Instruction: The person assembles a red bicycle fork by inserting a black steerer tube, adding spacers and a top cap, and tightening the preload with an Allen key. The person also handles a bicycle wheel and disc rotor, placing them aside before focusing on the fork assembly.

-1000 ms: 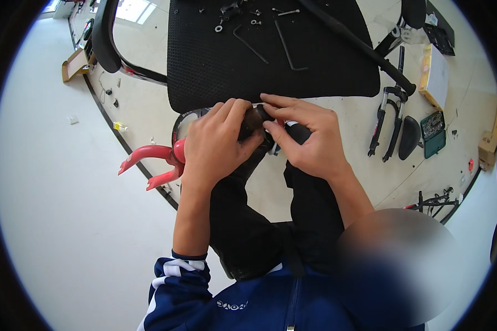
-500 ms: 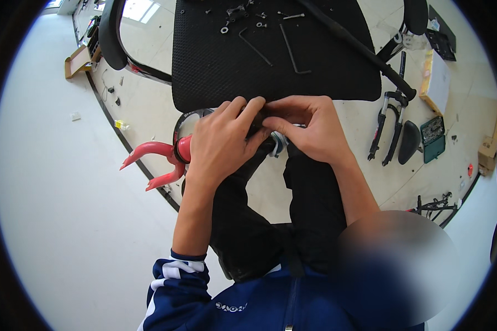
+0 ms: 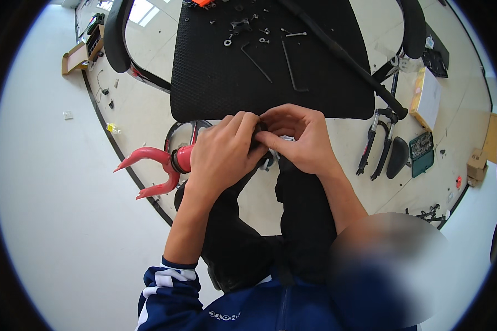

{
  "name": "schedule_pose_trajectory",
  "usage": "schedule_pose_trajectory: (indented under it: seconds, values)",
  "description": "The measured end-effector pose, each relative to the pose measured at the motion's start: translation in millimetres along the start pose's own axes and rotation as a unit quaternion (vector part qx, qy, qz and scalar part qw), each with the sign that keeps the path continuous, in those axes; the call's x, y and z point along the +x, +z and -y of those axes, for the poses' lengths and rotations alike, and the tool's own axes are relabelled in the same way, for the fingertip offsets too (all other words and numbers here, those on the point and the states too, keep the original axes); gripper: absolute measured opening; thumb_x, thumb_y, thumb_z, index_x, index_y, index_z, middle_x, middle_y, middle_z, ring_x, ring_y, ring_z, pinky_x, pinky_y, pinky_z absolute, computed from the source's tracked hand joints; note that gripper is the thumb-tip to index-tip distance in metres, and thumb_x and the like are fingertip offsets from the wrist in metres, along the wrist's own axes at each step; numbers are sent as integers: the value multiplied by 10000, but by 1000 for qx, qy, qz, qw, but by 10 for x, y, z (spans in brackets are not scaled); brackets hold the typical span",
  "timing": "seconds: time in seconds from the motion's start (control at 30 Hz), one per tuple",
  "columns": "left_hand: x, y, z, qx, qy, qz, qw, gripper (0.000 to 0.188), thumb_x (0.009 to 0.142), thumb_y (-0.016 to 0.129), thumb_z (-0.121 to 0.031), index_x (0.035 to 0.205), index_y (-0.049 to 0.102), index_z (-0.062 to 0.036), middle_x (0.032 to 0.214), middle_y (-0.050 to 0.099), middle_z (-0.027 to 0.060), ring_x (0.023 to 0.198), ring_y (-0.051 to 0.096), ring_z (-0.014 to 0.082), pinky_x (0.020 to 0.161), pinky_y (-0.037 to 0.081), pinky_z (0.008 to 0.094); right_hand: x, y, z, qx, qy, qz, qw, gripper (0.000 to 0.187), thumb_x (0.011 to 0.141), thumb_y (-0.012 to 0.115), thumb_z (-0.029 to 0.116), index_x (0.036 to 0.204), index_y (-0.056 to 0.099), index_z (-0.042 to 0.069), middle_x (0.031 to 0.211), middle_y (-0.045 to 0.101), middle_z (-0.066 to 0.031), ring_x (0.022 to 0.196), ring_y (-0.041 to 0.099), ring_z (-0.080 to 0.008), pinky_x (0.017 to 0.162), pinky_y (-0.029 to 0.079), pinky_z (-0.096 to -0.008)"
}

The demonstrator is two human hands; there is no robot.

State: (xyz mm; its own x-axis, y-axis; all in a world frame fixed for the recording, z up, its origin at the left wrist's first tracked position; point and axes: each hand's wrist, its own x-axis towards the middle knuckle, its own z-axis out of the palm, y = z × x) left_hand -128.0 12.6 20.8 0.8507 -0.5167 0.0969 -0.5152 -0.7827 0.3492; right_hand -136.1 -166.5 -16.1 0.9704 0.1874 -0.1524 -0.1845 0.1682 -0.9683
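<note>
A pinkish-red bicycle fork points left. A black ring sits where it meets a red tube. My left hand is wrapped over that tube and hides most of it. My right hand is closed in front of my left, thumb and fingers at a dark part on the tube's other end. Both hands largely cover this dark part, so its kind cannot be made out. Under the hands, a whitish-grey piece shows in part, above my knees.
Ahead, a black chair seat carries hex keys, small bolts, washers and a long black bar. A wheel shows behind the fork. On the right floor lie a suspension fork, saddle and green tool case.
The view has shifted, so the chair seat sits lower in the picture and an orange item shows at its top. Both hands keep their places on the tube, with slight finger movement in the right.
</note>
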Motion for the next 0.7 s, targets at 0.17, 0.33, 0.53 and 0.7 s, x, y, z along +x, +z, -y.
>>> schedule_pose_trajectory:
  seconds: [0.17,0.33,0.53,0.7]
  values:
    - [20,-30,-6,-15,37,-11,999,334,794,767,-252,1034,619,-74,849,609,30,747,640,195,587,520,325,-43,-120,-48,46,14,-26,998,323,784,820,70,1065,712,-47,940,739,-150,836,735,-179,788,602,-283]
    - [29,14,-44,30,53,-11,998,349,819,753,-264,1077,625,-67,847,592,33,731,626,190,564,521,314,-74,-133,-36,7,18,-70,997,322,782,845,90,1052,721,-35,941,747,-149,842,739,-174,794,599,-283]
    - [70,49,-85,37,57,-9,998,368,825,753,-263,1103,627,-58,850,592,44,724,620,186,572,523,309,-166,-156,-43,-7,15,-77,997,258,816,816,72,1040,736,-29,971,749,-142,852,740,-175,789,594,-276]
    - [118,84,-135,46,53,-3,998,398,823,759,-264,1134,630,-53,849,591,47,712,618,184,576,520,306,-199,-182,-57,9,-21,-94,995,222,822,803,53,1019,746,-33,993,748,-142,859,737,-173,796,592,-276]
